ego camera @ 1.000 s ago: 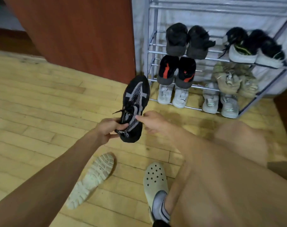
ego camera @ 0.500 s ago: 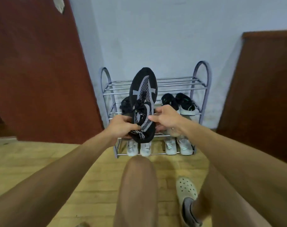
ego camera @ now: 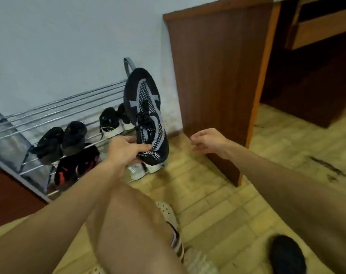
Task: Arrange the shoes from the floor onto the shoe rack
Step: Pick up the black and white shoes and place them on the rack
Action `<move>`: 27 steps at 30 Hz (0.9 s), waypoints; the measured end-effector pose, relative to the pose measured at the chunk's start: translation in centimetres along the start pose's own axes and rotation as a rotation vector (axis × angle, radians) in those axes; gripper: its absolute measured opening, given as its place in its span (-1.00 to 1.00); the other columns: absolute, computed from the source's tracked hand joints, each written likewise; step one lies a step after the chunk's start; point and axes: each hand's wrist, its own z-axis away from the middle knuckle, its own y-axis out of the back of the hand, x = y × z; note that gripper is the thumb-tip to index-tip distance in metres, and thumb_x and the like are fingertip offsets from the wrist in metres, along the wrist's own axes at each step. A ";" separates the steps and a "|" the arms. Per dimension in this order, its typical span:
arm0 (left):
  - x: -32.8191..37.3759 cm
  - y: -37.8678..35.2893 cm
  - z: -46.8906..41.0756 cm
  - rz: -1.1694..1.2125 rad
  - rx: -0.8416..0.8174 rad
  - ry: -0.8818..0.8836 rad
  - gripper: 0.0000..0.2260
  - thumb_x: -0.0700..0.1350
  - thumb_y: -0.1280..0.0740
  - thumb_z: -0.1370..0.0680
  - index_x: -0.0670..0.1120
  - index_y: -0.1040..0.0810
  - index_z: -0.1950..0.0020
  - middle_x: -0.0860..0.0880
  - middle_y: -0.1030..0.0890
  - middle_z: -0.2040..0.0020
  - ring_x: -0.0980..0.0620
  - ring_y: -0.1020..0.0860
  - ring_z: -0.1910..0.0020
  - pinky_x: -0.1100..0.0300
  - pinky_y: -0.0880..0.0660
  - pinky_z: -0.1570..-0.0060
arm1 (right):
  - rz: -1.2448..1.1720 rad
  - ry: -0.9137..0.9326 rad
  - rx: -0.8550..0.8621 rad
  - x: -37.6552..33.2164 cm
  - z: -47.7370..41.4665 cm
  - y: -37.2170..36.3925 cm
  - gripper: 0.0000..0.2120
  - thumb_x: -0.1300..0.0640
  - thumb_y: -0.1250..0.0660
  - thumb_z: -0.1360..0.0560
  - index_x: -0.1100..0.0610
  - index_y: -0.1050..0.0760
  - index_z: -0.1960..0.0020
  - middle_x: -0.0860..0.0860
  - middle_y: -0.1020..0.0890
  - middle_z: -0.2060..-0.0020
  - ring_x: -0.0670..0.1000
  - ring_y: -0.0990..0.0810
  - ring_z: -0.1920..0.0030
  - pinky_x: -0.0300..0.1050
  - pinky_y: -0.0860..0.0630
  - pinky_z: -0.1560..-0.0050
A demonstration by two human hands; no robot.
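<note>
Shoe rack [ego camera: 69,99]: metal rails, running from 9 o'clock of the view in toward centre, against the pale wall. The top tier is bare. Lower tiers carry a dark pair [ego camera: 63,139], a black pair with white soles [ego camera: 110,123] and a black-and-red pair [ego camera: 75,167].

Shoe [ego camera: 146,115]: held in the air just off centre at 11 o'clock, toe up at 12, heel down at 6. It hangs in front of the rack's right end, clear of the rails.

- Handling, as a judgement: a light knit trainer with a soft upper that will fold if squeezed mid-body, and a firmer sole. The heel collar or the sole edge is the sound place to take hold. One hand should manage it. Nothing fragile or slippery about it.
- Look: black mesh with grey bands crossing the upper, a white-dotted panel down the middle, and white lettering on the heel tab, partly covered. Black laces are bunched loosely at the tongue.

Left hand [ego camera: 126,151]: at 7 o'clock of the shoe, fingers and thumb wrapped round the heel end, carrying it alone.

Right hand [ego camera: 207,141]: at 3 o'clock of the shoe's heel, apart from it, fingers loosely curled, nothing in it.
</note>
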 end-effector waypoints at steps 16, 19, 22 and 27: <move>-13.8 -23.4 9.3 -0.236 -0.532 0.435 -0.77 -0.35 -0.52 -0.34 -0.25 -0.59 0.05 -0.17 -0.67 0.08 -0.07 -0.63 0.20 0.16 -0.53 0.46 | 0.260 -0.600 0.324 28.9 12.4 11.4 -0.85 0.18 -0.25 -0.53 0.25 -0.52 0.08 0.11 -0.52 0.22 0.11 -0.51 0.11 -0.09 -0.47 0.16; -15.7 -23.2 9.5 -0.344 -0.601 0.435 -0.69 -0.33 -0.53 -0.32 -0.26 -0.60 -0.03 -0.19 -0.67 0.01 -0.16 -0.64 0.05 0.11 -0.56 0.34 | 0.400 -0.786 0.329 34.5 15.2 10.3 -0.70 0.13 -0.22 -0.53 0.28 -0.45 -0.18 0.17 -0.54 0.06 0.15 -0.52 -0.02 -0.06 -0.47 0.07; -16.3 -22.6 9.5 -0.391 -0.627 0.434 -0.69 -0.33 -0.51 -0.36 -0.24 -0.60 -0.08 -0.16 -0.66 0.00 -0.15 -0.63 0.03 0.13 -0.56 0.35 | 0.387 -0.952 0.350 39.0 18.2 7.6 -0.41 0.09 -0.27 -0.53 0.30 -0.19 -0.46 0.24 -0.40 -0.33 0.24 -0.43 -0.31 0.03 -0.47 -0.26; -16.9 -21.9 9.1 -0.357 -0.627 0.481 -0.74 -0.29 -0.48 -0.40 -0.23 -0.59 -0.08 -0.16 -0.67 0.00 -0.12 -0.64 0.06 0.12 -0.57 0.29 | 0.126 -0.976 0.363 41.0 18.9 4.5 -0.53 0.17 -0.35 -0.50 0.28 -0.35 -0.36 0.22 -0.53 -0.21 0.24 -0.53 -0.19 0.03 -0.54 -0.13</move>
